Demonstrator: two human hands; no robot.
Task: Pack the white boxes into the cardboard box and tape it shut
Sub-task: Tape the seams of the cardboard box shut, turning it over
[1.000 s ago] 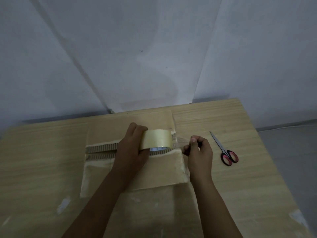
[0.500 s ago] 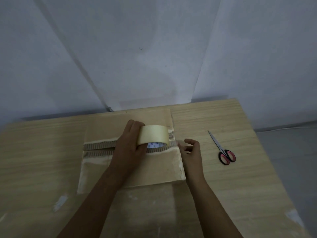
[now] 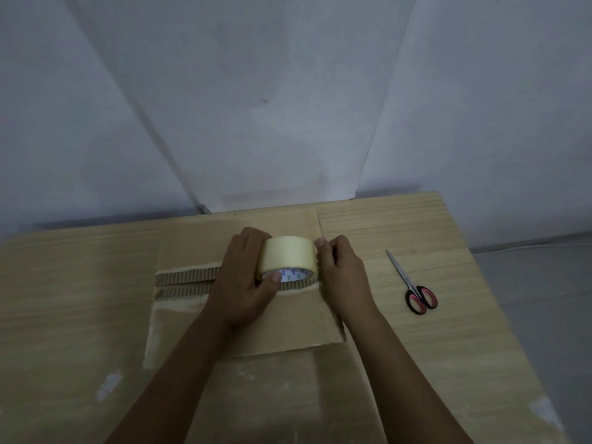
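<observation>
Your right hand point(image 3: 344, 277) is coming back in from beside the cardboard box point(image 3: 243, 315), closing against the right side of the tape roll point(image 3: 288, 256) near the frame's centre, fingertips now touching its edge. Your left hand point(image 3: 245, 283) is tilting the roll slightly, thumb hooking into its core.

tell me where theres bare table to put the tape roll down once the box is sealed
Bare wood lies left of the cardboard box, between the box and the scissors, and behind the scissors toward the wall. It is crowded on the box's seam, where the left hand holds the tape roll and the right hand pinches beside it.
</observation>
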